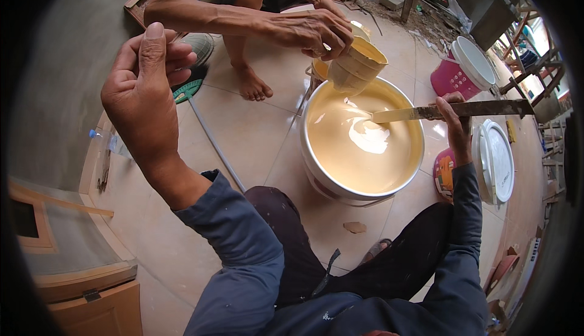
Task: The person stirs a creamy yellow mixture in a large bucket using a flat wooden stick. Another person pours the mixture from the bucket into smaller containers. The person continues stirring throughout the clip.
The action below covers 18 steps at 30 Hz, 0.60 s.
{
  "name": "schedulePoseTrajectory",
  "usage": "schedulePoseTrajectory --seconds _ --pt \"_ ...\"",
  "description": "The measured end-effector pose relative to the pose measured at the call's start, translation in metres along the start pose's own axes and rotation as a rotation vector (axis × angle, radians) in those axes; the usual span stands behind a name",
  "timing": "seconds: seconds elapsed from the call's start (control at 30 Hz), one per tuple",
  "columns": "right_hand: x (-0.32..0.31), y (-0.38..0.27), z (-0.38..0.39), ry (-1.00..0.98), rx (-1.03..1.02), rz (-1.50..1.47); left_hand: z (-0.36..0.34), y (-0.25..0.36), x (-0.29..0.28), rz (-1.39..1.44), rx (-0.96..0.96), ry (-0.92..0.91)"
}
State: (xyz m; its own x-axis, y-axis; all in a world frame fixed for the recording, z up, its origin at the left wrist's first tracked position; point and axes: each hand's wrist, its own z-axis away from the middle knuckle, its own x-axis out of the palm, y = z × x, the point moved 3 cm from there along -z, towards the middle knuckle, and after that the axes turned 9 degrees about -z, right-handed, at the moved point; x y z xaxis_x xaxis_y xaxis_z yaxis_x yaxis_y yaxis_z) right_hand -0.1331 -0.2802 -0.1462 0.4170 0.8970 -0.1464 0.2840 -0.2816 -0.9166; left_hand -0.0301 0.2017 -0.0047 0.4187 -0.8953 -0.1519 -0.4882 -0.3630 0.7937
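Pale glossy floor tiles lie open left of a round bucket of smooth cream paint. The right hand grips a flat stirring stick dipped in it; the left hand, raised, loosely curled, holds nothing. Another person's hand tilts a small ribbed cup above the rim.

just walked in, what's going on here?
A person sits on the tiled floor over a big bucket of cream paint. Their right hand holds a flat stick with its tip in the paint. Their left hand is raised and empty, fingers loosely closed. Across the bucket, another person's hand tips a small paint-coated tub over it. A pink bucket and a white lid sit to the right.
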Motion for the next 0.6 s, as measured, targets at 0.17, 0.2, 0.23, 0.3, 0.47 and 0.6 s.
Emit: schedulePoseTrajectory --seconds 0.17,0.2,0.23,0.3,0.47,0.6 --pt "0.017 0.019 0.001 -0.247 0.167 0.058 0.002 0.002 -0.001 -0.021 -0.008 0.008" --pt "0.019 0.019 0.001 -0.260 0.226 -0.011 0.001 0.002 -0.003 -0.021 -0.008 0.017" --pt "0.018 0.019 0.001 -0.273 0.247 -0.021 0.001 0.002 -0.003 -0.032 -0.003 0.011" --pt "0.014 0.018 0.006 -0.301 0.287 -0.040 0.003 0.004 0.000 -0.043 0.003 -0.002" --pt "0.010 0.014 0.021 -0.304 0.344 -0.125 0.003 0.006 0.003 -0.057 0.002 -0.039" --pt "-0.018 0.007 0.018 -0.148 0.324 -0.198 0.006 0.009 0.007 -0.069 0.012 -0.030"
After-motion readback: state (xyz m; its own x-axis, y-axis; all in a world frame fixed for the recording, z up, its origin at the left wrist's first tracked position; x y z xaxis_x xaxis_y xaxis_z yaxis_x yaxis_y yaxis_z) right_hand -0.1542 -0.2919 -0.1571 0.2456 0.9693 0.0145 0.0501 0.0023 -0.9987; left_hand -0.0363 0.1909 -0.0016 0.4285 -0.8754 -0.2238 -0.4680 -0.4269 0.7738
